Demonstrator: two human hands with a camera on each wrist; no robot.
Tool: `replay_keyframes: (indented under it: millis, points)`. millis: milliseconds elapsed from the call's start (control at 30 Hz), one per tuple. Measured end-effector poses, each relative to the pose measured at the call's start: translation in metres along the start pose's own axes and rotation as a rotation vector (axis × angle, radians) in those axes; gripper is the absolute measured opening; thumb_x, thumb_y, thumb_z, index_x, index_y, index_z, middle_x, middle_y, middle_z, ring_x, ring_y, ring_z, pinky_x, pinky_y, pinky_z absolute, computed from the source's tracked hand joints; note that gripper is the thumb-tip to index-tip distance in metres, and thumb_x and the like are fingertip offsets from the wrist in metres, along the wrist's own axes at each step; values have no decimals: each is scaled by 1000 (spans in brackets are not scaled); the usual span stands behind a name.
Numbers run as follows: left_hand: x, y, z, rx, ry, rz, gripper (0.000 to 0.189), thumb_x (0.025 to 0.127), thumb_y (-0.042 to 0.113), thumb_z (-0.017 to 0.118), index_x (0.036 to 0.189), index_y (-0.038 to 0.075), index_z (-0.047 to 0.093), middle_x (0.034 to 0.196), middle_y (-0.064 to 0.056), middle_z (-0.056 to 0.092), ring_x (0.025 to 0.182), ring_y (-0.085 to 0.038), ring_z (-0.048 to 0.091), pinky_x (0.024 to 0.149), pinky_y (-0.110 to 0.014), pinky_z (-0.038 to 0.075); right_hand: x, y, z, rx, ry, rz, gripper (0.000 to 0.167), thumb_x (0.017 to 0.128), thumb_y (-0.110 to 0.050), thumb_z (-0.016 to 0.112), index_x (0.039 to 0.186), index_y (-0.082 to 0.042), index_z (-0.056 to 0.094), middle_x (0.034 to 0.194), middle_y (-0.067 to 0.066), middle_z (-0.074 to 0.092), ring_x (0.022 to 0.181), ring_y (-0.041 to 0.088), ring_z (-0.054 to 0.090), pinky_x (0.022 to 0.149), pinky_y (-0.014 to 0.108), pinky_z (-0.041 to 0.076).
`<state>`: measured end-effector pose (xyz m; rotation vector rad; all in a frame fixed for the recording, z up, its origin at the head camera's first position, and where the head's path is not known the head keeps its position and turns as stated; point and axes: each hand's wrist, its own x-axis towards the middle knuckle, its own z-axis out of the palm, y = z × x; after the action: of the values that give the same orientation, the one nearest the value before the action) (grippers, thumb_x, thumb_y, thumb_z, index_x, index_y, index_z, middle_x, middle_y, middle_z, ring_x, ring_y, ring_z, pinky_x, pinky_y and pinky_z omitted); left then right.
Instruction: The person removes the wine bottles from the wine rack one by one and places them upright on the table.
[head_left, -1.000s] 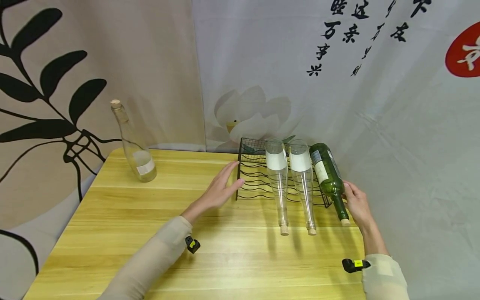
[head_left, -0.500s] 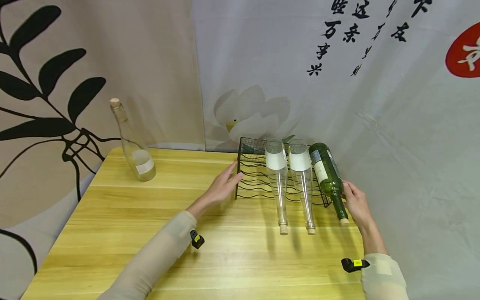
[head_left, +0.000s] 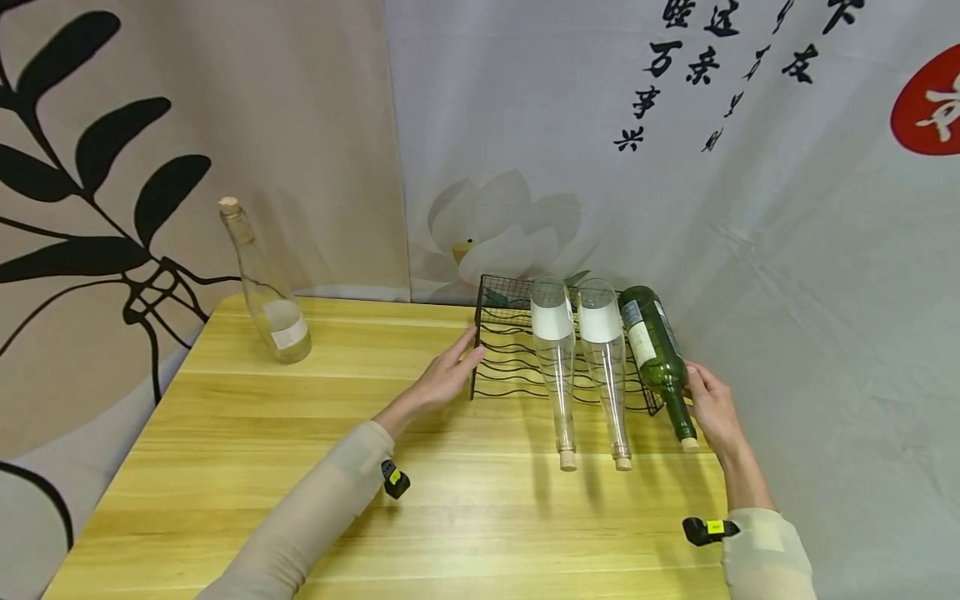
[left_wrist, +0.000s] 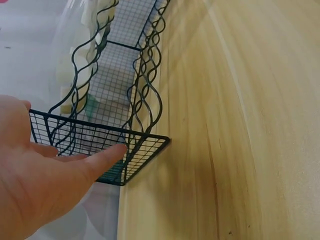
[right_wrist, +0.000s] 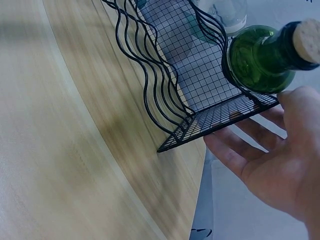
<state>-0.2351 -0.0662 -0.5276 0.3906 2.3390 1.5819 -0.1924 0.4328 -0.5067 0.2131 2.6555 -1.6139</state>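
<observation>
A black wire bottle rack stands near the table's back edge, with two clear corked bottles and a green corked bottle lying on its upper tier, necks toward me. My left hand rests against the rack's left mesh end, fingers fairly straight and thumb along the mesh. At the opposite end my right hand touches the right mesh panel, its fingers extended along the outside and its thumb by the top corner, close to the green bottle. The lower wavy rails hold no bottle.
Another clear corked bottle with a white label stands upright at the table's back left. A printed cloth backdrop hangs right behind the wooden table and along its right side.
My left hand has shifted slightly to the right and come against the rack's left end. The right hand, the rack and the bottles stay nearly where they were.
</observation>
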Motion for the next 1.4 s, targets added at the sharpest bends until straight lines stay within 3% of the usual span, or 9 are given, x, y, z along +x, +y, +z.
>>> replay_keyframes:
  millis: [167, 367, 533, 767, 1033, 1233, 1400]
  points:
    - [0, -1, 0, -83, -24, -10, 76, 121, 62, 36, 184, 30, 11, 191, -9, 19, 166, -48, 42, 130, -68, 48, 2, -1, 0, -1, 3, 5, 71, 123, -52, 33, 175, -4, 38, 140, -14, 58, 114, -10, 64, 91, 15, 63]
    - [2, -1, 0, -171, -48, -16, 75, 122, 56, 40, 184, 27, 11, 192, -12, 16, 172, -47, 32, 127, -66, 51, 3, 1, 1, -15, 2, 26, 70, 123, -50, 30, 176, -5, 37, 160, 13, 54, 111, -13, 62, 91, 15, 63]
    - [3, -2, 0, -189, -60, -25, 73, 123, 53, 40, 184, 26, 10, 192, -12, 15, 172, -47, 30, 128, -67, 49, 1, -3, 1, -7, -9, 43, 70, 123, -50, 30, 177, -5, 35, 166, 24, 49, 110, -14, 63, 91, 16, 64]
    - [4, -1, -2, -171, -72, -39, 77, 121, 60, 40, 184, 28, 10, 192, -10, 15, 171, -47, 33, 128, -66, 50, -1, -13, -2, -30, 7, 25, 71, 123, -49, 34, 174, 1, 39, 166, 32, 49, 106, -18, 63, 92, 11, 62]
    - [4, -2, -3, -173, -79, -44, 79, 120, 61, 40, 184, 28, 9, 192, -10, 13, 171, -48, 34, 126, -66, 51, -7, -27, -6, -111, 97, -115, 63, 125, -40, 35, 169, 4, 46, 165, 34, 53, 115, -21, 54, 96, 4, 57]
    - [5, -1, -3, -175, -90, -51, 79, 120, 61, 41, 184, 28, 9, 192, -10, 12, 170, -48, 36, 128, -67, 49, -18, -50, -7, -291, 213, -199, 55, 124, -40, 41, 160, -3, 60, 156, 29, 66, 112, -25, 47, 91, 5, 44]
    - [6, -1, -4, -191, -99, -55, 77, 121, 58, 41, 184, 29, 9, 192, -10, 12, 170, -48, 36, 128, -67, 49, -26, -73, -4, -308, 233, -256, 51, 123, -40, 47, 159, -9, 63, 156, 25, 68, 114, -28, 47, 93, 0, 43]
